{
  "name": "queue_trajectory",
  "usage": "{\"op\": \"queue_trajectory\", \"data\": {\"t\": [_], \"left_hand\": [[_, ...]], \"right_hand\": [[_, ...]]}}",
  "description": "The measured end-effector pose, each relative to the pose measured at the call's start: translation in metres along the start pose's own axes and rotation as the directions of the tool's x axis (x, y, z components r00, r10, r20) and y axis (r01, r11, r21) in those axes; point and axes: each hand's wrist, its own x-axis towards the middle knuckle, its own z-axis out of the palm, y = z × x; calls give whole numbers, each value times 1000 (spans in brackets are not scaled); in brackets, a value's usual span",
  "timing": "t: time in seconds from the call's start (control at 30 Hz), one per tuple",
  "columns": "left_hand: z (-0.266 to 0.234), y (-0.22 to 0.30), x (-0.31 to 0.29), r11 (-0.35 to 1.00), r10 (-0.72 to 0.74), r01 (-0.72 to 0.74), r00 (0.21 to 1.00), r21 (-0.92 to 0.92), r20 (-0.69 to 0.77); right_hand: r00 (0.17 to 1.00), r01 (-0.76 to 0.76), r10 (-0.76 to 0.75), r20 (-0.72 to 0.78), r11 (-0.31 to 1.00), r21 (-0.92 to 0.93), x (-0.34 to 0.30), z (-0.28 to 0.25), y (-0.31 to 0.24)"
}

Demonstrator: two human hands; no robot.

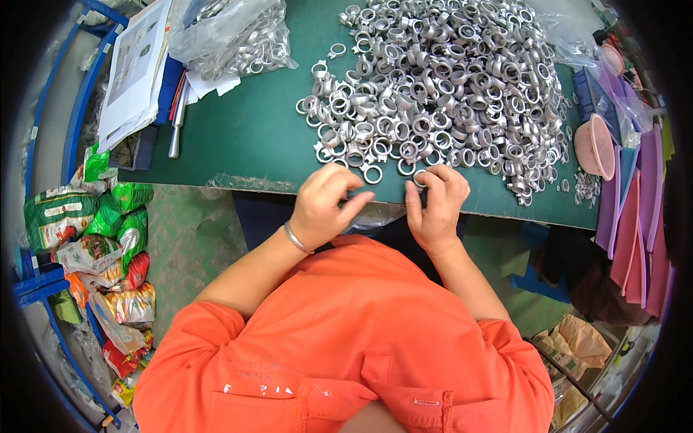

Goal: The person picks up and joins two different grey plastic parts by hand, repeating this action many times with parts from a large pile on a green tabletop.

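Note:
A large heap of small silver metal rings (440,79), each with a little lug, covers the far middle and right of the green table (245,137). At the table's near edge, my left hand (323,207) has its fingers curled, with a gap between thumb and forefinger and nothing visible in it. One loose ring (372,174) lies just beyond its fingertips. My right hand (439,209) is closed in a pinch at the front of the heap. Between its thumb and forefinger shows part of a metal ring (419,180), mostly hidden by the fingers.
A clear plastic bag of rings (245,43) sits at the far left, near papers (133,72) and a metal-handled tool (177,130). To the right are a pink bowl (595,146), a small pile of bits (586,187) and purple and pink bins (635,216). Colourful bags (119,238) stand left.

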Motion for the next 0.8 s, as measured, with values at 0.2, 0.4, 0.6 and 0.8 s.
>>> {"op": "queue_trajectory", "data": {"t": [0.2,0.4,0.6,0.8], "left_hand": [[-6,3,5,1000,5,-5,1000,9,18],[8,6,12,971,67,-96,988,221,137],[-21,11,12,961,-113,128,991,-243,73],[-108,-20,107,914,331,-165,831,370,-447]], "right_hand": [[999,-22,26,-28,992,121,-3,-5,7],[998,-52,51,35,998,35,0,-12,5],[971,-59,43,234,996,63,3,-26,9],[931,-77,29,365,990,119,11,-39,9]]}}
